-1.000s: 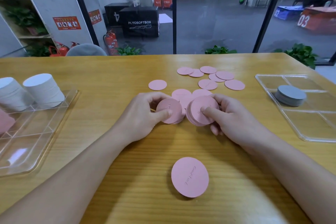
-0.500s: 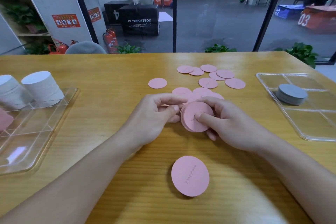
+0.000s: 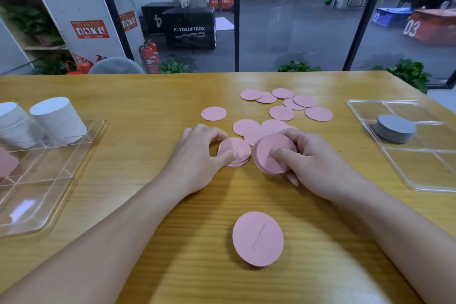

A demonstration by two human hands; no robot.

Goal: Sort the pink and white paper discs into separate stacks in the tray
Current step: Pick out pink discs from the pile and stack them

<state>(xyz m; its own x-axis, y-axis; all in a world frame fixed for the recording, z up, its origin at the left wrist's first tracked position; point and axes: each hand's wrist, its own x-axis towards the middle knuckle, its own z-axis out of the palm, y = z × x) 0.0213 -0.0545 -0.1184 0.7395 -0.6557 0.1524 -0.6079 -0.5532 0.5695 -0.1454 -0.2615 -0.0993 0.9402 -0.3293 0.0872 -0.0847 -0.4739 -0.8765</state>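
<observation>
Right hand clamps a tilted pink stack mid-desk, ready for more, while the left hand pinches a few pink discs just left of it, seemingly to feed across.

1. Left tray lies at the table's left edge — two disc stacks stand in its far compartments.
2. Right tray lies at the right edge, with a low stack in a far compartment.
3. Loose discs lie between the trays, toward the far side.
4. Both hands sit mid-table, before those discs: left hand on a small pile, right hand just beside it, holding a tilted stack.
5. One disc lies alone — nearest the person.
</observation>
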